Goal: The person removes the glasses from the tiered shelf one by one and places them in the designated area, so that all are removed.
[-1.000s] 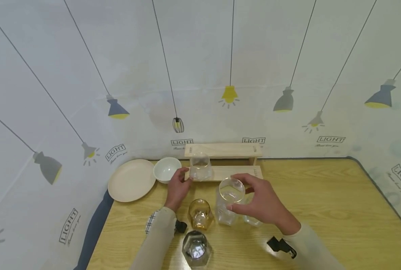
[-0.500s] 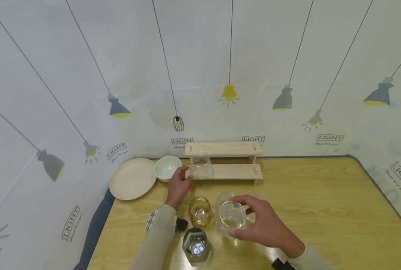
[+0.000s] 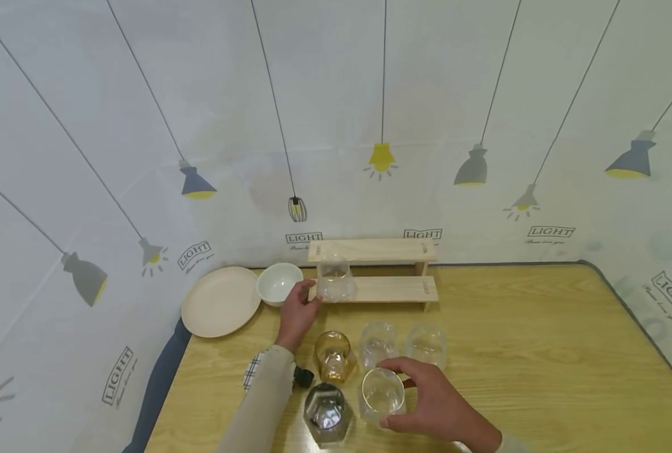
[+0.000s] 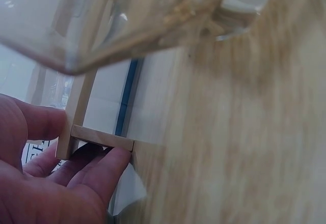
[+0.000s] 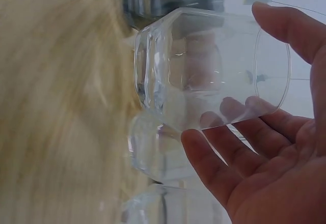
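My right hand point(image 3: 435, 402) holds a clear drinking glass point(image 3: 382, 397) between thumb and fingers, its rim facing up. In the right wrist view the base of this glass is close to the table; whether it touches cannot be told. With my left hand point(image 3: 298, 318) I grip the left end of a two-tier wooden shelf point(image 3: 389, 289), thumb and fingers on either side of the board point(image 4: 102, 136) in the left wrist view. Another clear glass point(image 3: 335, 286) stands on the lower tier, beside my left fingertips. A smoky grey glass point(image 3: 327, 415) stands left of the held one.
An amber glass point(image 3: 333, 362) stands behind the grey one. Two more clear glasses point(image 3: 378, 343) stand side by side beyond my right hand. A pale bowl point(image 3: 280, 283) and a beige plate point(image 3: 221, 302) sit at the back left. A checked round item point(image 3: 253, 371) is partly under my left sleeve.
My right hand has brought the clear glass toward me and down, away from the shelf, uncovering two clear glasses behind it. The left hand has stayed at the shelf end.
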Tool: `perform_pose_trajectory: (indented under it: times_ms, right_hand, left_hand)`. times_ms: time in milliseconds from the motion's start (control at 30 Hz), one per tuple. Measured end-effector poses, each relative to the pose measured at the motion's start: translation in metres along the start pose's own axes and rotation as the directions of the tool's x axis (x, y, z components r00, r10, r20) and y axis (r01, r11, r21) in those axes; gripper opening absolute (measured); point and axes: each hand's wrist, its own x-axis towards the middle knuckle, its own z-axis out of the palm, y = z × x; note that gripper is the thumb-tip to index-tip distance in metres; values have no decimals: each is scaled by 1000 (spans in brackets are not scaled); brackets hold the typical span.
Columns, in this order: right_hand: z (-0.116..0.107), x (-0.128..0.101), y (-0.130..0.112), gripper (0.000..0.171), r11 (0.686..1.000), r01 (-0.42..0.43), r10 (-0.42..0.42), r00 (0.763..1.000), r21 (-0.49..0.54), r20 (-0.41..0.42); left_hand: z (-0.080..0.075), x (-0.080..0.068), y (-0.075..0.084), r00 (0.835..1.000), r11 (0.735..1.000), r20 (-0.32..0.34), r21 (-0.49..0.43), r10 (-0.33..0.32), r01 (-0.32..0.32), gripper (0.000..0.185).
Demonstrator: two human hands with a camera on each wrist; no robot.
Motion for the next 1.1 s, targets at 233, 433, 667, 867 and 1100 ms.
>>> perform_pose_trajectory:
  times_ms: [233,433,667,867,1100]
  right_hand:
    - [11,-1,10,73,999,-48,48,999,-16,19]
    - [12,-2,11,75,997,-36,38,999,-62,26]
    - [7,-2,6,74,995,-15,19,999,-96,33]
    - [-2,2,1,63,992,86,-87,996,-97,-10]
    - [-12,15,-7,51,977,156,-166,985,-142,-54]
  left_hand:
    - [0,0,0,1000,1000,6,7,-23,23,43]
    - [0,0,-1,1000,1000,1,7,-11,11,44]
    - [0,0,-2,1000,1000,2,31,-6,6,45]
    - [0,-1,-1,1000,1000,-1,20,-18,18,44]
    - [0,0,-1,1000,1000,7,19,-24,24,44]
